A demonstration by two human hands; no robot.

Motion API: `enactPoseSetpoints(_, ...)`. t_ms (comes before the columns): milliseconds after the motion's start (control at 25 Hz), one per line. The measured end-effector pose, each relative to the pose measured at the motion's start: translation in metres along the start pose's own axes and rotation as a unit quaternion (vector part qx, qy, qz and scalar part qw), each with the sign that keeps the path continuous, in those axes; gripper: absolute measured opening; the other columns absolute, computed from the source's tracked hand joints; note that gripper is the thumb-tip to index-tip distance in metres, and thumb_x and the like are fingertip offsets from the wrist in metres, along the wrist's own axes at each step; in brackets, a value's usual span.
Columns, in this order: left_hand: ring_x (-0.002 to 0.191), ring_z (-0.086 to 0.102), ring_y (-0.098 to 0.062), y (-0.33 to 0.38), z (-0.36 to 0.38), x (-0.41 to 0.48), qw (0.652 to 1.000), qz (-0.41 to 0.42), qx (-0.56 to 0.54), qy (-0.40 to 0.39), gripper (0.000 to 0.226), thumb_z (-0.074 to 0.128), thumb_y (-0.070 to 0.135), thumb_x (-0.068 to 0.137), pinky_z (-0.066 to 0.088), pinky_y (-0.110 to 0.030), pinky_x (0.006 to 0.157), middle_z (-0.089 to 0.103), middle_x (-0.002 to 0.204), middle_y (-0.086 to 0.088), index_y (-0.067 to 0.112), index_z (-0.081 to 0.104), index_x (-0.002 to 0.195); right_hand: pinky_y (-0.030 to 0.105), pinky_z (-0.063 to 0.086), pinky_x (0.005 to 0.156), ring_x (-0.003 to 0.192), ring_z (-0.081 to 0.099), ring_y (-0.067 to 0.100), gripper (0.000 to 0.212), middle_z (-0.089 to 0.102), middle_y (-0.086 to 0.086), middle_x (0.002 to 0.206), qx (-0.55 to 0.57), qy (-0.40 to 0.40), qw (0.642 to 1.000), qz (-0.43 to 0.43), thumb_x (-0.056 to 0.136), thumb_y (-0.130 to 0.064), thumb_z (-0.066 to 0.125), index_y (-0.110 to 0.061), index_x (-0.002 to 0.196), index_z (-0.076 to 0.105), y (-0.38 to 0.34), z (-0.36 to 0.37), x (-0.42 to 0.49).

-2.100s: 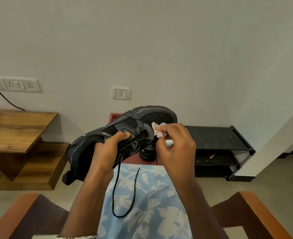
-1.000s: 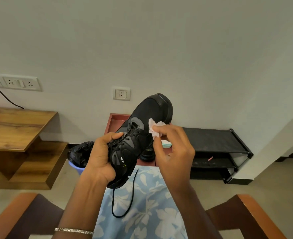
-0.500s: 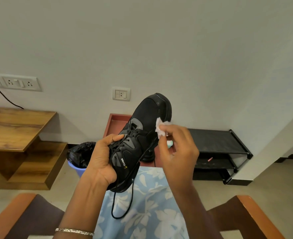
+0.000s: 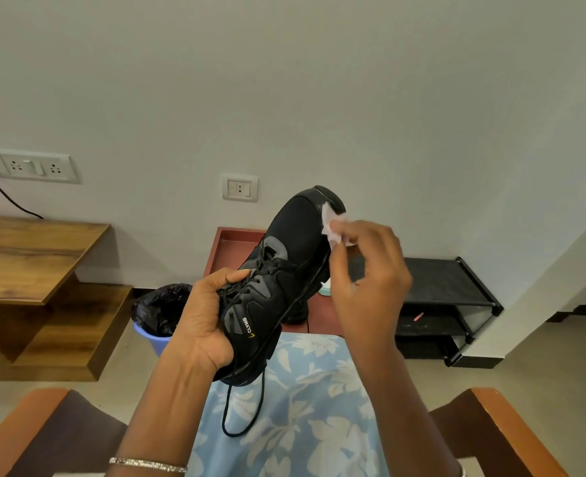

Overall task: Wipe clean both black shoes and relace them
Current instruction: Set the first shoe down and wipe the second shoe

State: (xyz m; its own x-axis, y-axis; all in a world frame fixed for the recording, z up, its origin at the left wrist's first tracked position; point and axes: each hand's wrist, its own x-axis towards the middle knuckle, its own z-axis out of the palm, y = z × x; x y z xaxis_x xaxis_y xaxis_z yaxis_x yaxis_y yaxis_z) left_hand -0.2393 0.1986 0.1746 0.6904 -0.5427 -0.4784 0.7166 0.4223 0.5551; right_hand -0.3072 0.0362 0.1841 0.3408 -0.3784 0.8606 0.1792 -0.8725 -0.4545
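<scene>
White, crumpled tissue (image 4: 333,228) sits pinched between the thumb and curled fingers (image 4: 367,232) of the right hand (image 4: 370,280), pressed against the smooth rubber rim at the toe of the black shoe (image 4: 284,270). The left hand (image 4: 202,315) grips that shoe round its laced middle, with the thumb (image 4: 231,275) lying across the eyelets and the other fingers wrapped out of sight underneath. The shoe is held in the air above the lap, tilted with its rounded toe up and away and its heel low. Its upper is matte mesh with grey panels and small pale lettering on the side. A thin round lace (image 4: 243,407) hangs from it in a loose loop over pale blue cloth (image 4: 302,390) printed with white flowers. A beaded metal bracelet (image 4: 147,464) circles the left wrist. Beyond the shoe, a second dark shoe (image 4: 296,313) stands on a red-brown worktop (image 4: 231,249), partly hidden. Left of it is a lilac bin (image 4: 150,337) lined with a glossy black bag, then a grained wooden shelf (image 4: 26,256). To the right stands a black frame rack (image 4: 443,280), and wooden chair arms (image 4: 512,438) flank the lap.
</scene>
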Motion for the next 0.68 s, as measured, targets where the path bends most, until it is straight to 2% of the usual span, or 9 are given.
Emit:
enactPoseSetpoints(160,0.068,0.066,-0.026,0.001,-0.003,0.001,1.0,-0.001,-0.005,-0.005,0.016,0.063,0.018,0.074,0.05,-0.039,0.086,0.072,0.078,-0.007,0.01,0.077,0.074,0.034,0.061,0.076,0.103,0.067,0.016,0.024,0.071,0.007,0.107,0.016,-0.01,1.0,0.009,0.095,-0.02,0.061,-0.002,0.105,0.074,-0.001,0.002,-0.043)
enactPoseSetpoints(240,0.072,0.065,-0.027,0.0,-0.002,0.002,1.0,-0.009,-0.006,-0.001,0.017,0.063,0.018,0.074,0.046,-0.041,0.098,0.072,0.079,-0.008,0.009,0.078,0.074,0.029,0.059,0.077,0.098,0.067,0.018,0.024,0.07,0.008,0.104,0.017,-0.015,1.0,0.009,0.094,-0.021,0.06,-0.003,0.103,0.074,0.0,0.001,-0.031)
enactPoseSetpoints(320,0.073,0.066,-0.027,-0.001,0.0,0.001,1.0,-0.011,-0.007,0.0,0.017,0.063,0.017,0.074,0.042,-0.042,0.105,0.072,0.08,-0.009,0.008,0.077,0.076,0.018,0.054,0.076,0.09,0.066,0.02,0.021,0.069,0.008,0.1,0.002,-0.006,1.0,0.006,0.092,-0.017,0.061,-0.003,0.101,0.074,-0.002,-0.001,-0.008)
enactPoseSetpoints(400,0.07,0.066,-0.027,-0.001,0.002,0.0,1.0,-0.007,-0.002,-0.003,0.017,0.062,0.016,0.075,0.044,-0.041,0.101,0.071,0.078,-0.009,0.008,0.076,0.073,0.013,0.051,0.074,0.086,0.065,0.021,0.017,0.067,0.008,0.099,-0.001,0.001,1.0,0.015,0.092,-0.013,0.063,-0.004,0.102,0.073,-0.002,-0.001,0.012)
enactPoseSetpoints(520,0.064,0.065,-0.026,-0.002,0.003,-0.003,1.0,0.003,0.0,-0.006,0.017,0.062,0.015,0.074,0.049,-0.036,0.085,0.071,0.074,-0.008,0.008,0.076,0.067,0.016,0.054,0.075,0.088,0.066,0.021,0.019,0.067,0.009,0.103,0.006,0.009,0.999,0.033,0.093,-0.014,0.063,-0.004,0.105,0.073,0.0,-0.001,0.015)
enactPoseSetpoints(680,0.068,0.064,-0.025,0.003,0.003,-0.004,1.0,0.021,-0.008,-0.014,0.013,0.063,0.015,0.072,0.047,-0.037,0.09,0.07,0.078,-0.008,0.009,0.074,0.075,0.025,0.058,0.076,0.092,0.068,0.021,0.025,0.067,0.009,0.104,0.021,-0.001,0.999,0.034,0.095,-0.02,0.059,-0.002,0.104,0.072,0.0,-0.001,-0.019)
